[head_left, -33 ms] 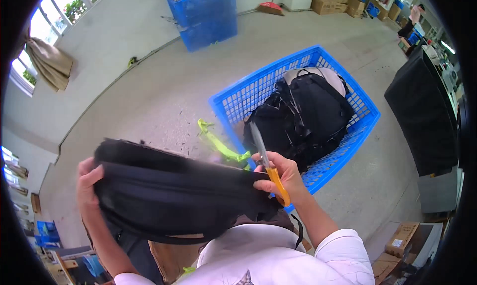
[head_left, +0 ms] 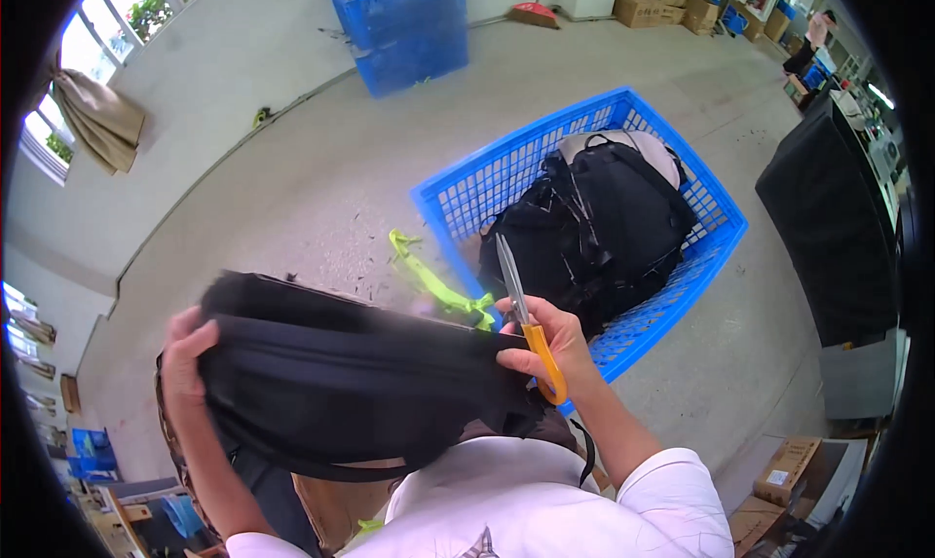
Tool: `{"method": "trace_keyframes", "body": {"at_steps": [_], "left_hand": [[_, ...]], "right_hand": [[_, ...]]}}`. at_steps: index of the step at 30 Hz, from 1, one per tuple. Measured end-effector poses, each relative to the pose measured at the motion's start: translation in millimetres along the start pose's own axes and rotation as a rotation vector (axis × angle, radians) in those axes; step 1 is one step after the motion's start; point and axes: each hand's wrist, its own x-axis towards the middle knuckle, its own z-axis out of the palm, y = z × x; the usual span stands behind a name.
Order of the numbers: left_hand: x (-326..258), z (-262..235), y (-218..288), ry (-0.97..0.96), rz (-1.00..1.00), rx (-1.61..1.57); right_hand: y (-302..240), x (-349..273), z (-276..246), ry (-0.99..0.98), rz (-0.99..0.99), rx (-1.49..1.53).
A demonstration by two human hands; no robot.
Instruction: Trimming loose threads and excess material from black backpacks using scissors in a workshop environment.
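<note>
I hold a black backpack flat in front of my chest. My left hand grips its left end. At its right end, my right hand holds orange-handled scissors, blades shut and pointing up and away. Just beyond my right hand stands a blue plastic crate on the floor, holding black backpacks and a pale grey one at its far side. A neon green strap lies on the concrete floor beside the crate's near left corner.
A tall blue bin stands far ahead. Cardboard boxes line the far right, and more boxes sit at lower right. A black cabinet stands to the right. Beige cloth hangs by the windows at left.
</note>
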Motion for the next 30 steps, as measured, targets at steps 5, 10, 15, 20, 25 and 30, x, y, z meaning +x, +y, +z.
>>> {"method": "trace_keyframes", "body": {"at_steps": [5, 10, 15, 20, 25, 30], "left_hand": [[19.5, 1.8, -61.2, -0.234, 0.042, 0.135], [37.1, 6.1, -91.3, -0.273, -0.028, -0.031], [48.7, 6.4, -100.1, -0.327, 0.053, -0.166], [50.8, 6.3, -102.0, -0.352, 0.085, -0.233], [48.1, 5.7, -99.2, -0.346, 0.095, -0.253], [50.7, -0.3, -102.0, -0.338, 0.099, -0.247]], "right_hand": [[36.1, -14.7, -6.7, 0.056, 0.060, -0.074], [32.9, -31.8, -25.7, 0.050, 0.167, -0.124], [38.5, -60.0, -57.8, 0.083, 0.279, -0.247], [19.0, -72.5, -82.0, 0.034, 0.180, -0.549], [-3.8, -60.9, -80.8, -0.268, 0.106, -0.998], [-10.5, -48.6, -83.9, -0.387, 0.068, -1.087]]}}
